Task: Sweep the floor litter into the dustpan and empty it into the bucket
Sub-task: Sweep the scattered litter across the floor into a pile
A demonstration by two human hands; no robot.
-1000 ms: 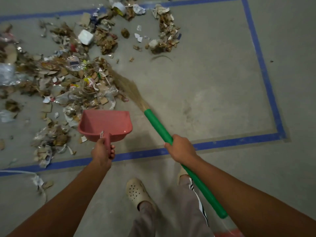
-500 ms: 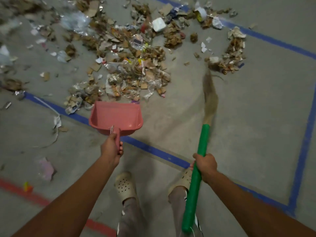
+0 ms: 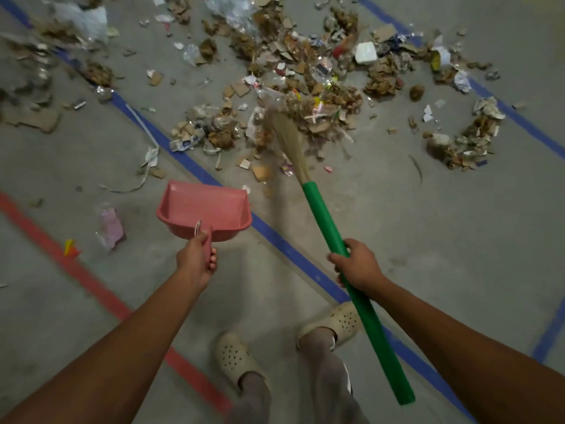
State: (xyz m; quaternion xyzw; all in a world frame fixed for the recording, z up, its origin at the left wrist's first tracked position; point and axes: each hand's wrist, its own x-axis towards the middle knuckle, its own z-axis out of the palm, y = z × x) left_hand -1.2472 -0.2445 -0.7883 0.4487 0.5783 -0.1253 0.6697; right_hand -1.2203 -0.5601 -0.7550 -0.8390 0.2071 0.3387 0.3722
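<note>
**Broom head in the litter; dustpan held short of the pile**

The left hand (image 3: 197,260) grips the handle of a pink dustpan (image 3: 204,209), fingers curled round it. The pan's open mouth faces away from the person, toward the debris. Its inner surface shows bare pink plastic. The pan sits across a blue tape line (image 3: 275,237) on the concrete floor (image 3: 428,224); whether it touches the floor cannot be told.

The right hand (image 3: 356,264) is clamped on the green handle of a broom (image 3: 324,218), roughly at mid-length. The handle slants up and to the left. The straw bristles (image 3: 287,136) are blurred and lie at the near edge of the litter (image 3: 321,96).

The litter consists of torn cardboard, paper scraps and clear plastic film. It is spread broadly across the upper part of the view, on both sides of the blue line. A white block (image 3: 366,52) lies among it. A separate small heap (image 3: 467,142) lies to the right.

A red tape line (image 3: 91,283) runs beside the blue one. A pink wrapper (image 3: 111,224) lies near it, left of the dustpan. Two pale perforated clogs (image 3: 235,356) are visible below the arms.
</note>
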